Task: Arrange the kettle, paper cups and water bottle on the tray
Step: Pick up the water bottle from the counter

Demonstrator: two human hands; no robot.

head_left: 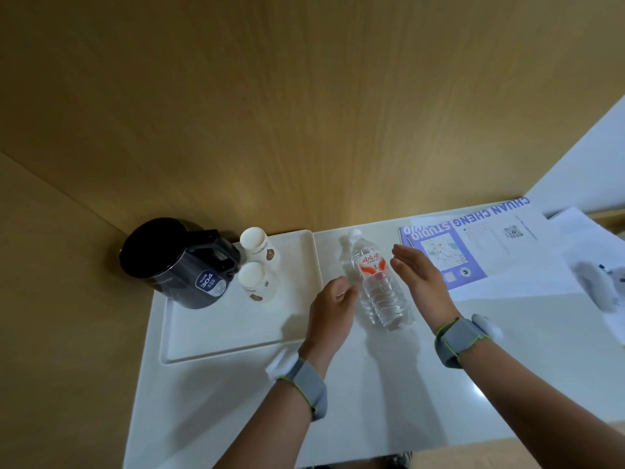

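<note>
The left hand (334,301), loosely curled, and the right hand (417,277), flat and wide, flank the water bottle (375,286); neither holds it. It stands right of the tray (230,326), where the kettle (179,265) and paper cups (258,247) already sit. Next, I think: grasp the bottle and carry it left.

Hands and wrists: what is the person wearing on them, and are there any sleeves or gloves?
No gloves or sleeves: the left hand and right hand are bare. Each wrist carries a grey fabric band edged in yellow-green, the left band and right band alike, each with a white rounded pod on its outer side.
</note>
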